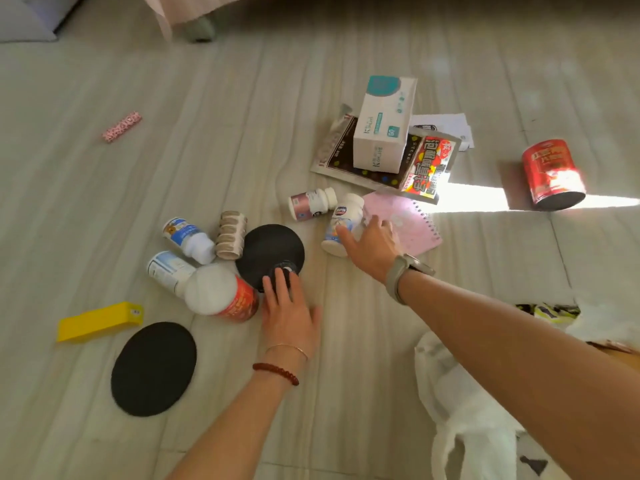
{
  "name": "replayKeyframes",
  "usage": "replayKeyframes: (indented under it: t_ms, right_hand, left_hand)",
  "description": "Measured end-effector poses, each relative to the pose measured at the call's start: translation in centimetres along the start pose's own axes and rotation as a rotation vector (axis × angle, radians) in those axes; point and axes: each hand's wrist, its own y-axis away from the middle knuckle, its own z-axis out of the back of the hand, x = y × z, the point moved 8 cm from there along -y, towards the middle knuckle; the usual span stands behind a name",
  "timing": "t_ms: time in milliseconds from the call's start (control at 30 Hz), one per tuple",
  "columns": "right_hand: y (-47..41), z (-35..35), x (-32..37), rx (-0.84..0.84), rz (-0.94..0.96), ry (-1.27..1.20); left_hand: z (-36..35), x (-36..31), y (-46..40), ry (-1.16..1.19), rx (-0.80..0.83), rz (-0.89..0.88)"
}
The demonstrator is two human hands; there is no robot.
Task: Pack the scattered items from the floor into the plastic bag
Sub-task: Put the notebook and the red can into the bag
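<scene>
White bottle (341, 225) gripped by right hand (372, 247) | left hand (289, 315) spread wide, palm down

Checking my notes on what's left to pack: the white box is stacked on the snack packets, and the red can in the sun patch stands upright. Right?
Not quite. The head view shows the red can lying tilted on its side in the sun patch, not upright. The white box does sit on the snack packets.

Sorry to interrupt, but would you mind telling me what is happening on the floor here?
A person is gathering scattered items into a white plastic bag lying by their right arm. The right hand is closing around a small white bottle beside a pink notebook. The left hand reaches onto a black round pad. Bottles, cans, a white box and a yellow box are not yet packed.
</scene>
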Motion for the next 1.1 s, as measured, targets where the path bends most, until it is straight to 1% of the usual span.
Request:
replayKeyframes:
  t_ms: [100,133,200,267,333,367,467,533,633,733,800,867,967,1000,1067,1100]
  right_hand:
    - [-2.1,-1.8,0.4,-0.028,-0.133,-0.058]
    - [-2.2,-2.3,0.4,-0.04,-0.167,-0.076]
    - [-1.9,-3.3,-0.2,-0.027,-0.203,-0.088]
    - [-1.1,-3.7,-0.6,0.064,-0.157,-0.071]
    - [0.4,-3.4,-1.2,0.179,-0.089,-0.124]
    - [1.2,-2.9,-1.5,0.218,-0.049,-0.165]
    - [3.3,1.0,-2.2,0.205,0.094,-0.237]
    - [4.1,4.2,-2.9,0.155,0.16,-0.255]
    - [5.2,8.9,-4.8,0.137,0.169,-0.302]
    - [6.3,13.1,-7.0,0.113,0.194,-0.3]
    - [7.2,15.6,-8.7,0.078,0.205,-0.282]
    - [8.4,17.7,-10.3,0.066,0.212,-0.307]
    - [10.8,19.6,-12.3,0.106,0.247,-0.301]
    - [11.6,19.9,-13.0,0.13,0.251,-0.277]
    - [13.2,20.2,-14.7,0.165,0.245,-0.207]
    - [14.1,20.2,-15.7,0.175,0.245,-0.172]
  left_hand:
    - [-1.0,-0.6,1.4,0.057,-0.107,-0.192]
    - [-1.3,-0.4,1.8,0.085,-0.13,-0.218]
    - [-0.5,0.6,2.4,0.256,-0.2,-0.204]
    - [0.2,1.0,2.7,0.369,-0.244,-0.177]
    - [1.5,0.4,2.9,0.436,-0.31,-0.223]
    - [2.3,0.3,2.8,0.552,-0.345,-0.193]
    - [5.3,-1.2,3.1,0.798,-0.391,-0.092]
    - [7.5,-3.4,3.5,0.913,-0.376,-0.11]
    - [11.8,-8.8,5.5,1.008,-0.32,-0.268]
    - [14.8,-14.7,9.0,1.07,-0.187,-0.424]
    - [15.1,-18.6,12.4,1.063,-0.07,-0.558]
    - [14.0,-21.9,15.9,1.006,0.02,-0.677]
    - [9.6,-25.1,20.3,0.816,0.129,-0.819]
    - [7.7,-25.7,21.4,0.681,0.13,-0.893]
    - [4.0,-26.2,22.9,0.288,-0.006,-1.069]
    - [2.7,-25.8,22.8,0.164,-0.053,-1.075]
